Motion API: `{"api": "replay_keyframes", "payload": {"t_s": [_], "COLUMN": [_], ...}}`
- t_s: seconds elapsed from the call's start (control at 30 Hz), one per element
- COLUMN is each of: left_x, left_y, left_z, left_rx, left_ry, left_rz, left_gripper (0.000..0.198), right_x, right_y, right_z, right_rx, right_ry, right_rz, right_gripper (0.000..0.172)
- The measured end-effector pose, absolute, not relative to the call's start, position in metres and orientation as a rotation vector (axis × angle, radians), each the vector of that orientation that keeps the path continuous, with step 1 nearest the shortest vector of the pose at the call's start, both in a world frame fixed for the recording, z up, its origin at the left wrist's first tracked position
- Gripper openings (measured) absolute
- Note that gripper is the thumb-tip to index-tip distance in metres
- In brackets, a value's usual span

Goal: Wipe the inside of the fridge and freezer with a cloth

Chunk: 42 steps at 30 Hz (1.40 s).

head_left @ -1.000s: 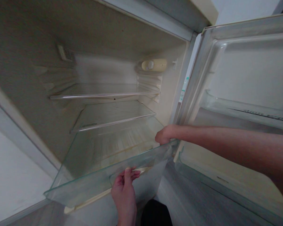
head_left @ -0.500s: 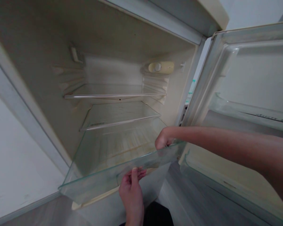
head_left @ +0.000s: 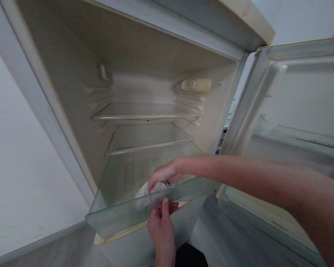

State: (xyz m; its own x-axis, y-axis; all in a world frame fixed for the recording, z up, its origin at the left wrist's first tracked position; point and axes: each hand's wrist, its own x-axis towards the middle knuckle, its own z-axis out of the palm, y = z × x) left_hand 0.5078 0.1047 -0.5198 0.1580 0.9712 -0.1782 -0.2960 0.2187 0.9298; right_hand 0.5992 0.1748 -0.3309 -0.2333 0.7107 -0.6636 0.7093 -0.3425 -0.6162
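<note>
Hooking curled fingers, thumb upward, at the handle area of a wide, clear, green-tinted plastic drawer (head_left: 111, 222) with the left grip (head_left: 161, 222), probably to stop any sliding during the other grip's work inside. Reaching over the front panel with the right grip (head_left: 165, 173), just above and behind the left one, and grasping a soft, crumpled white cloth (head_left: 143, 190) inside the drawer, likely pressing it downward for firm contact; not telling how tightly, with fingertips partly hidden. Reading no brand: seeing only a faint, illegible marking (head_left: 124, 147) on the flat, clear rectangular shelf (head_left: 156, 134) above and behind the right grip, and dark, blurred lettering (head_left: 327, 144) on a clear, shallow plastic door bin (head_left: 284, 131) to its right.
</note>
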Motion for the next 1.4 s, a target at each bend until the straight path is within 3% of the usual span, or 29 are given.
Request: {"api": "replay_keyframes", "payload": {"t_s": [0.1,0.27,0.4,0.53,0.63,0.77,0.9,1.07,1.3,1.4], "left_x": [0.507,0.508,0.507,0.507,0.508,0.51,0.51,0.51,0.508,0.509], "left_y": [0.103,0.1,0.1,0.101,0.102,0.104,0.104,0.104,0.107,0.108], "left_z": [-0.519,-0.515,-0.51,-0.51,-0.513,-0.518,-0.519,-0.52,-0.522,-0.522], "left_rx": [0.907,0.914,0.913,0.918,0.916,0.903,0.902,0.9,0.906,0.899], "left_ry": [0.963,0.938,0.937,0.931,0.946,0.94,0.928,0.927,0.921,0.923], "left_rz": [1.092,1.1,1.123,1.11,1.094,1.104,1.112,1.118,1.136,1.134], "left_gripper": [0.067,0.069,0.068,0.067,0.066,0.066,0.064,0.06,0.059,0.058], "right_x": [0.561,0.512,0.518,0.578,0.636,0.696,0.72,0.726,0.698,0.679], "right_y": [0.193,0.208,0.192,0.166,0.154,0.148,0.143,0.129,0.14,0.156], "right_z": [-0.33,-0.327,-0.304,-0.264,-0.257,-0.289,-0.333,-0.372,-0.375,-0.374], "right_rx": [-1.655,-1.517,-1.597,-1.814,-2.233,-2.88,-3.011,-2.817,-2.621,-2.427], "right_ry": [-1.438,-1.299,-1.584,-2.414,-2.748,-2.456,-2.102,-1.497,-1.45,-1.581], "right_rz": [2.144,2.199,1.538,0.65,0.427,0.748,1.198,1.78,1.847,1.986], "right_gripper": [0.03,0.03,0.026,0.03,0.029,0.024,0.02,0.032,0.024,0.031]}}
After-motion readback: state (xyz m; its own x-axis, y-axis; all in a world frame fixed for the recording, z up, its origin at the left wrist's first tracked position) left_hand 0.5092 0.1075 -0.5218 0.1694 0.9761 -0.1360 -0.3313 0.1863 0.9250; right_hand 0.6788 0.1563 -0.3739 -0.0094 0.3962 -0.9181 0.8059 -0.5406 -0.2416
